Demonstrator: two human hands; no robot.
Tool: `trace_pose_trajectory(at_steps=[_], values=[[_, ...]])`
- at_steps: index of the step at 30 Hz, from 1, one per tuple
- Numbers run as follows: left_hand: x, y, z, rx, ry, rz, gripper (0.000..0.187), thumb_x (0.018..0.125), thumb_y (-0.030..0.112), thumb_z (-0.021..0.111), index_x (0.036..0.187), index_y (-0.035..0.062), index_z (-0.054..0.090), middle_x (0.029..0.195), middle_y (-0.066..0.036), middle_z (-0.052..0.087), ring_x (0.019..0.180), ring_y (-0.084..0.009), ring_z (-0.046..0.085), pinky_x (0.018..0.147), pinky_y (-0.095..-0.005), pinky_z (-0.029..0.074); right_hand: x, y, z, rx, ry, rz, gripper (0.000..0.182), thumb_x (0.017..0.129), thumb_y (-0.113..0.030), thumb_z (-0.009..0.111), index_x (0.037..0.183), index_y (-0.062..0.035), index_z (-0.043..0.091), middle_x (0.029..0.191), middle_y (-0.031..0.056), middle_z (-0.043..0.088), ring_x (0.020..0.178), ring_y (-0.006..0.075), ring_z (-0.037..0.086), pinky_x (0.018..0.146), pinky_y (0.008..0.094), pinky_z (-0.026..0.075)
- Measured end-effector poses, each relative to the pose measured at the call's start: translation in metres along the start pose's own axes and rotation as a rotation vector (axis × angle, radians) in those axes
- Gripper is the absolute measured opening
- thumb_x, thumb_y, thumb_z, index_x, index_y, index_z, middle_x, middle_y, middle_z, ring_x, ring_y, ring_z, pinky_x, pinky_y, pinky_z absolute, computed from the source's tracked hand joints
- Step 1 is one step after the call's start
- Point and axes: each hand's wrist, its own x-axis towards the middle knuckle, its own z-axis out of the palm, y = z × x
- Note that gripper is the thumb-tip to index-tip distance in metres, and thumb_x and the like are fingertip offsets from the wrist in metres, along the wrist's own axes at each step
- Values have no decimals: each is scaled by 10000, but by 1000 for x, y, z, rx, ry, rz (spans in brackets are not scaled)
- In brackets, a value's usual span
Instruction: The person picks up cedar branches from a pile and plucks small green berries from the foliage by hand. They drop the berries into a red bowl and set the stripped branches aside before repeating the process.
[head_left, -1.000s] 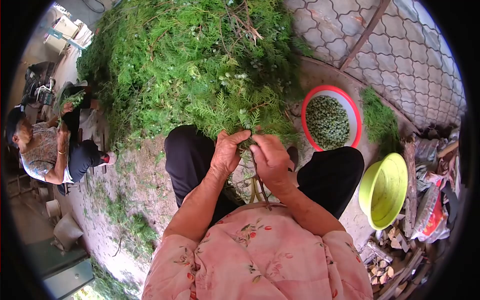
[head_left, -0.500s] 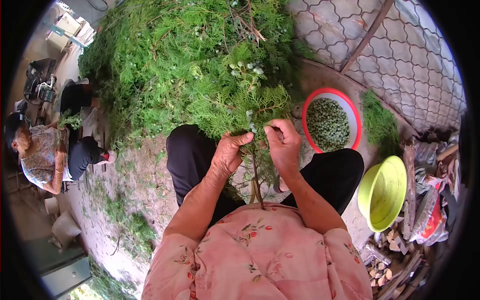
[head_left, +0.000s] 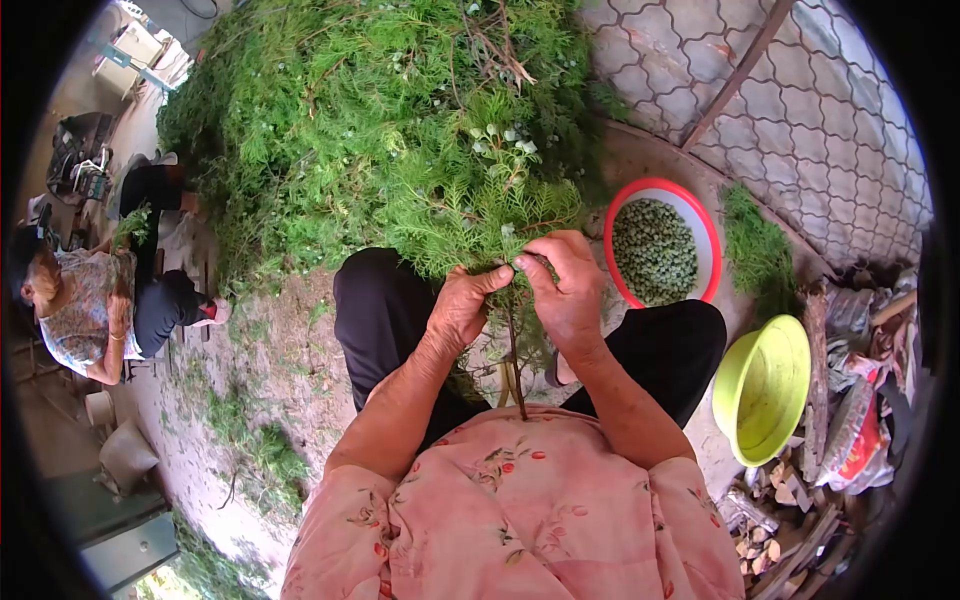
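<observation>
In the head view, the left hand (head_left: 463, 308) is closed around a leafy branch (head_left: 513, 350). The right hand (head_left: 568, 295) has its thumb and finger pinched together at the same branch, and I can't tell if a berry is between them. The branch is between two knees in dark pants (head_left: 385, 325), and its bare stem points down to a pink shirt (head_left: 520, 490). A big green pile (head_left: 330, 130) is just past the hands. On the right, a red-rimmed bowl (head_left: 712, 240) has lots of little green berries (head_left: 655, 250) inside. A yellow-green tub (head_left: 735, 390) tips on its side near some chopped wood (head_left: 760, 545). Another person (head_left: 90, 310) sits far left.
</observation>
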Motion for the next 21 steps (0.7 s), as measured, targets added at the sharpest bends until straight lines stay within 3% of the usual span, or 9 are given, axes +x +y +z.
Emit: trace_pose_trajectory(at_steps=[5,8,9,11,13,17,21], values=[[0,-2,-3,42,13,31,278,717,19,718,955,-31,583,886,-87,635,843,-175,583,817,-297,431,-12,16,6,-85,-123,61,178,668,-56,708,792,-11,588,734,115,541,677,270,544,598,337,431],[3,0,-4,65,11,10,307,717,7,716,977,-24,555,901,-83,629,859,-178,579,811,-303,435,-13,18,6,78,-119,168,190,671,-66,714,809,-4,599,722,104,552,653,242,556,582,324,434],[4,0,-6,75,2,-15,373,707,-5,721,1016,-15,513,938,-85,619,895,-185,570,820,-314,434,-13,19,6,117,-109,227,191,670,-65,717,809,1,604,725,99,561,642,221,559,576,312,435],[7,-2,-8,81,-29,-12,335,709,-4,721,985,-20,532,918,-83,623,871,-180,573,814,-308,434,-13,20,6,158,-101,287,192,668,-64,720,809,6,609,728,93,570,630,201,561,570,300,436],[8,-4,-10,87,-58,-8,297,710,-4,721,953,-25,551,899,-81,628,847,-174,576,807,-301,433,-15,24,3,181,-195,344,163,692,-23,699,822,17,609,760,60,576,672,116,557,618,250,447],[6,-7,-9,155,-64,5,235,740,27,701,943,-41,605,882,-77,641,812,-152,580,794,-293,427,-15,25,-1,167,-216,320,117,716,-19,678,810,14,615,743,39,582,658,98,548,610,229,439],[5,-4,-6,144,-95,-24,283,743,36,700,992,-33,583,908,-80,638,833,-162,581,830,-294,419,-16,33,-4,499,-185,603,93,745,-39,639,810,22,613,722,31,595,646,99,544,586,240,439]])
